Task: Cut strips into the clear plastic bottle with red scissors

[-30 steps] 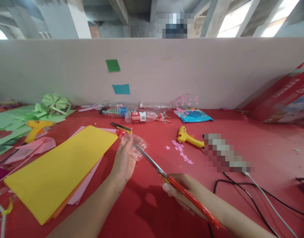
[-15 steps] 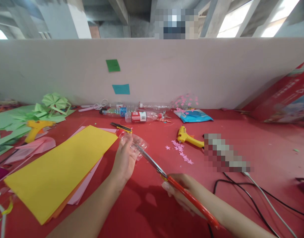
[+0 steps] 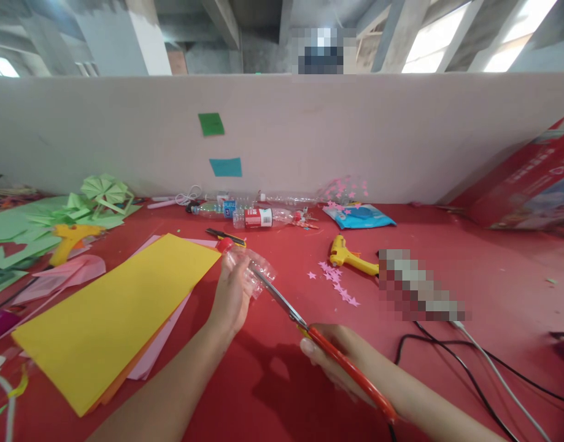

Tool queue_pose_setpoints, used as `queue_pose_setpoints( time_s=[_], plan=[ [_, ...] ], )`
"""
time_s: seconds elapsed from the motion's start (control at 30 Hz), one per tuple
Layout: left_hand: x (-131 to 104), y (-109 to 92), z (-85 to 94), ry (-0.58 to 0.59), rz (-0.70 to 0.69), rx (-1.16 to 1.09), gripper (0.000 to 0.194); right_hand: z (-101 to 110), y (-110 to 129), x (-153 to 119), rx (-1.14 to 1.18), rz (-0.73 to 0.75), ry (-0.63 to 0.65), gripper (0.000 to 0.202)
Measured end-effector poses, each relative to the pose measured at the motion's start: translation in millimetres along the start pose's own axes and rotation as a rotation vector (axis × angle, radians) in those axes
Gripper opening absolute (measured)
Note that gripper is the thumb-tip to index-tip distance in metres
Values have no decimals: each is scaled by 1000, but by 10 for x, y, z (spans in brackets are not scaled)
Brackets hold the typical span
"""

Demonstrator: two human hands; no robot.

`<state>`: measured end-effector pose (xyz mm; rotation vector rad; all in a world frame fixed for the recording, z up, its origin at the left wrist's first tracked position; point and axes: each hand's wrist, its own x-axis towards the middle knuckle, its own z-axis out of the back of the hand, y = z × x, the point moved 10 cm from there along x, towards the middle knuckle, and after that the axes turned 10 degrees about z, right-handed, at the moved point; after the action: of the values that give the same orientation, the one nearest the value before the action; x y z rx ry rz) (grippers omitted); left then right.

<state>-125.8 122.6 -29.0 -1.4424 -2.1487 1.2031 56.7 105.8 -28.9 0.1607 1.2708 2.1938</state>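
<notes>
My left hand (image 3: 234, 294) is closed on a cut piece of clear plastic bottle (image 3: 259, 270) with a red cap (image 3: 225, 245). Red-handled scissors (image 3: 346, 362) are gripped in my right hand (image 3: 341, 356). Their long metal blades reach up to the left, and the tips lie at the plastic beside my left fingers. Whether the blades are biting into the plastic I cannot tell. Just behind the cap lies a box cutter (image 3: 226, 237) on the red table (image 3: 282, 393).
Yellow paper (image 3: 120, 313) lies left of my hands. Clear bottles (image 3: 258, 217) line the white partition (image 3: 355, 135). Right of the scissors are pink stars (image 3: 337, 282), a yellow glue gun (image 3: 350, 256) and black cables (image 3: 442, 341). Another glue gun (image 3: 67, 240) and green paper (image 3: 37, 215) are far left.
Hands, bottle piece and scissors stay almost in place. The scissors' red handle has shifted slightly left at its lower end, and the whole view has moved a little.
</notes>
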Motion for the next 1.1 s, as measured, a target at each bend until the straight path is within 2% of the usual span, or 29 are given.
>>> queue_pose_setpoints(
  time_s=[0.37,0.6,0.87,1.1],
  plan=[
    [6,-23,-10,38,-36,57,21,-33,-42,27,91,-13,-23,44],
    [24,-2,1,24,-71,122,29,-10,-19,-7,28,5,-10,46],
    [-21,5,-55,36,-92,219,36,-30,-51,0,114,-26,-28,45],
    [-43,-49,-67,38,-148,272,30,-36,-86,19,96,-32,-31,46]
  ],
)
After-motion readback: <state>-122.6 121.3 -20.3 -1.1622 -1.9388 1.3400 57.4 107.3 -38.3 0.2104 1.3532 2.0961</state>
